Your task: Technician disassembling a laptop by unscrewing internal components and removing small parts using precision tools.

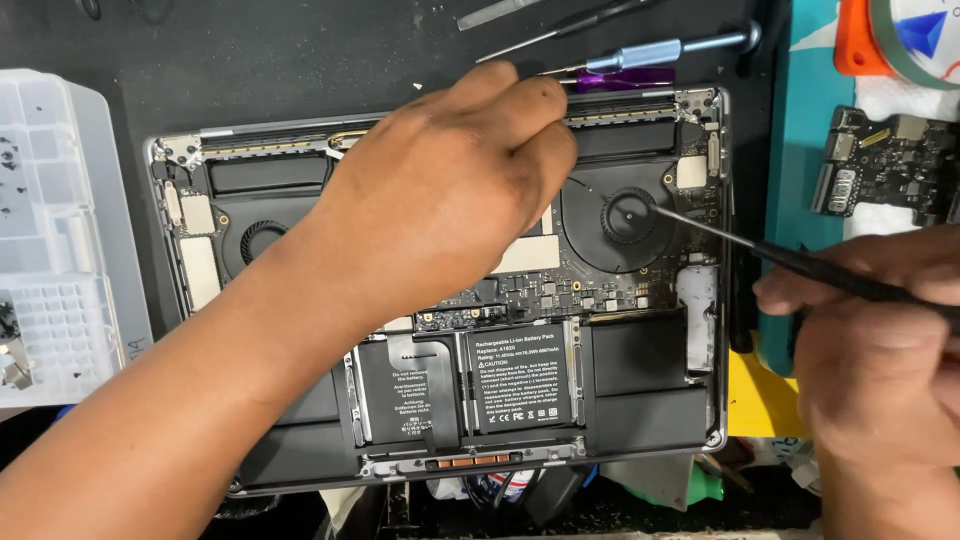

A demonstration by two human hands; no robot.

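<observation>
The bench was covered by a dark work mat [250, 60], with a teal mat [800, 150] at the right edge of the frame. Lighting was bright and even, coming from overhead.

This looks like a repair shop for computers. An open laptop [440, 290] lies on its back on a dark bench [250, 50], with its bottom cover off. You can see its black battery packs [520, 378], a round fan [628, 216] and the green board with tiny parts inside. Small screwdrivers [640, 52] lie at the top of the bench. On one side is a clear plastic box [60, 240] with many little pockets for screws. On the other side lies a loose circuit board [885, 165] from another machine. A thin black tool [800, 262] points into the laptop. These are fix-it things, not home things.
</observation>
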